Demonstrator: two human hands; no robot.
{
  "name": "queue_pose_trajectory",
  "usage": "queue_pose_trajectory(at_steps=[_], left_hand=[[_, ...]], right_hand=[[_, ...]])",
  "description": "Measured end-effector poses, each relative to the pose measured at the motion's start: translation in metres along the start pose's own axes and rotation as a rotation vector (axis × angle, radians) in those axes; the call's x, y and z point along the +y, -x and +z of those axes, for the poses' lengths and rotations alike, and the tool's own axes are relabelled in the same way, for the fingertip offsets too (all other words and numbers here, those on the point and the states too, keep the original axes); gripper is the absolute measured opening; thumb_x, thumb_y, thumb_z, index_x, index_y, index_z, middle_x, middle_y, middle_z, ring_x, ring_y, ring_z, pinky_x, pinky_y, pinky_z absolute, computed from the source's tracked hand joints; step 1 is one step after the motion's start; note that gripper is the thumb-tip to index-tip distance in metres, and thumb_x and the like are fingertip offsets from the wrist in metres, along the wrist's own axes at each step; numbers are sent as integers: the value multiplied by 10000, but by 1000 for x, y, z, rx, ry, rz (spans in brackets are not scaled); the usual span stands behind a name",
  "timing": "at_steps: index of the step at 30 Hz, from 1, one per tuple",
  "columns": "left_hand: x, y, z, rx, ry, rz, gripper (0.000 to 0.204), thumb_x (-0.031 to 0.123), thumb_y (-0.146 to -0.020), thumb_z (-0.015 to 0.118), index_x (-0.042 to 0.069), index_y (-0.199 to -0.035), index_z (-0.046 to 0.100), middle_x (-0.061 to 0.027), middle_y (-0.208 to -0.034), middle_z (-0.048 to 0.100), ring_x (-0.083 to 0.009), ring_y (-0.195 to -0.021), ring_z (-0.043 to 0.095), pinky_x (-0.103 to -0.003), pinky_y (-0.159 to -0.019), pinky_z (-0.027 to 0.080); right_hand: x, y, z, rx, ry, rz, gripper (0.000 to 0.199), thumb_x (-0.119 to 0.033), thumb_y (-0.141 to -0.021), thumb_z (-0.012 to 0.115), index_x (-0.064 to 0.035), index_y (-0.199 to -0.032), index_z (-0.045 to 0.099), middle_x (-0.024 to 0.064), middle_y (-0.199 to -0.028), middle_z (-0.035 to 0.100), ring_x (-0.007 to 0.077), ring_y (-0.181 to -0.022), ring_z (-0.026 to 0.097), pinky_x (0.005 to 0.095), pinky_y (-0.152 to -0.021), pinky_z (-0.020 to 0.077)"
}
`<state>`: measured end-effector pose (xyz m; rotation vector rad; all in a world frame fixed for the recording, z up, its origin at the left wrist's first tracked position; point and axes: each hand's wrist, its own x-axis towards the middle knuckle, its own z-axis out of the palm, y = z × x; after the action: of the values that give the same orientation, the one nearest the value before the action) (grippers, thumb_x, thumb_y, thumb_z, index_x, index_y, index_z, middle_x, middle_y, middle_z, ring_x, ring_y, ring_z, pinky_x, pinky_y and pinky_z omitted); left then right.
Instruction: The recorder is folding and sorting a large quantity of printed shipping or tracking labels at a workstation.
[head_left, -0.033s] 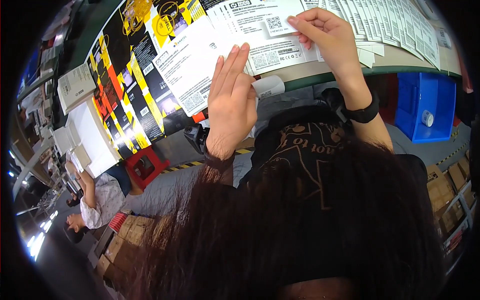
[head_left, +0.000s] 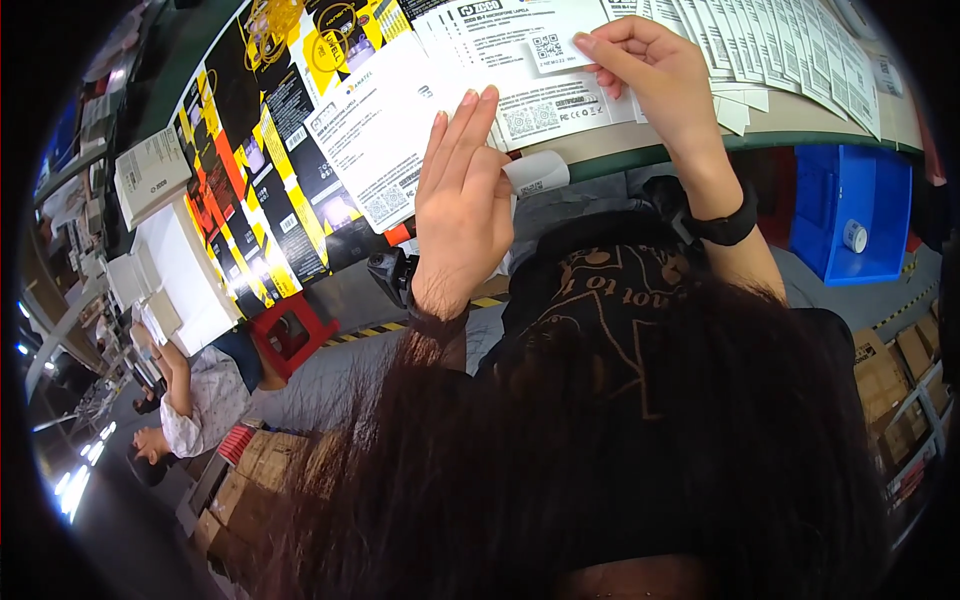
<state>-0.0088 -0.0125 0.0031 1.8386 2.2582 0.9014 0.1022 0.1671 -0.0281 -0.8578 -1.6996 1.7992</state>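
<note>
My right hand (head_left: 650,75) pinches a small white label (head_left: 555,50) between thumb and fingers, over white printed sheets (head_left: 400,130) lying on the green-edged table (head_left: 640,160). My left hand (head_left: 460,205) is held flat with straight fingers close together, its fingertips on the white sheets. A curled white strip (head_left: 535,172) sticks out from under its thumb side; the thumb is hidden, so I cannot tell whether it is gripped. A black band sits on my right wrist (head_left: 725,225).
Rows of white labels (head_left: 790,50) lie at the table's top right, and black-and-yellow printed sheets (head_left: 270,160) at the left. Below the table stand a blue bin (head_left: 850,200) and a red stool (head_left: 290,330). Another person (head_left: 200,400) sits at lower left near cardboard boxes (head_left: 250,480).
</note>
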Motion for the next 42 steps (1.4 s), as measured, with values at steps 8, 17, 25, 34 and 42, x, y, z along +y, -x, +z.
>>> queue_pose_trajectory(at_steps=[8, 17, 25, 34, 42], left_hand=[[-2, -1, 0, 3, 8, 5, 129, -67, -695, 536, -1, -800, 503, -181, -1296, 460, -328, -1239, 401, -455, -1033, 300], [2, -2, -1, 37, 44, -7, 118, -89, -699, 490, -16, -792, 499, -184, -1264, 496, -382, -1208, 427, -484, -1012, 313], [2, -3, 0, 35, 36, -14, 122, -92, -698, 488, -16, -792, 498, -180, -1261, 500, -375, -1207, 430, -484, -1012, 314], [1, -3, 2, 39, 32, -5, 121, -90, -696, 495, -18, -793, 501, -189, -1270, 485, -371, -1215, 419, -479, -1018, 310], [0, 1, 3, 53, 10, -16, 87, -49, -713, 531, -9, -789, 516, -199, -1292, 456, -354, -1229, 403, -471, -1029, 302]], right_hand=[[7, 1, 4, -20, 15, 2, 124, -128, -821, 650, -13, -865, 636, 2, -679, 604, 28, -585, 522, 141, -525, 395], [-20, 6, 20, -7, 355, 136, 266, -148, -759, 704, -5, -915, 544, 96, -750, 588, 148, -637, 546, 206, -586, 424], [-13, 11, 27, 155, 629, -183, 409, -188, -691, 763, -14, -819, 416, 138, -727, 466, 237, -615, 495, 306, -545, 403], [8, -6, 38, 293, 843, -546, 172, -32, -783, 576, -16, -865, 424, 166, -770, 414, 348, -669, 461, 407, -588, 395], [-14, 5, 40, 41, 520, -726, 283, -63, -837, 499, -19, -1114, 462, 192, -1022, 510, 337, -1012, 497, 418, -866, 395]])
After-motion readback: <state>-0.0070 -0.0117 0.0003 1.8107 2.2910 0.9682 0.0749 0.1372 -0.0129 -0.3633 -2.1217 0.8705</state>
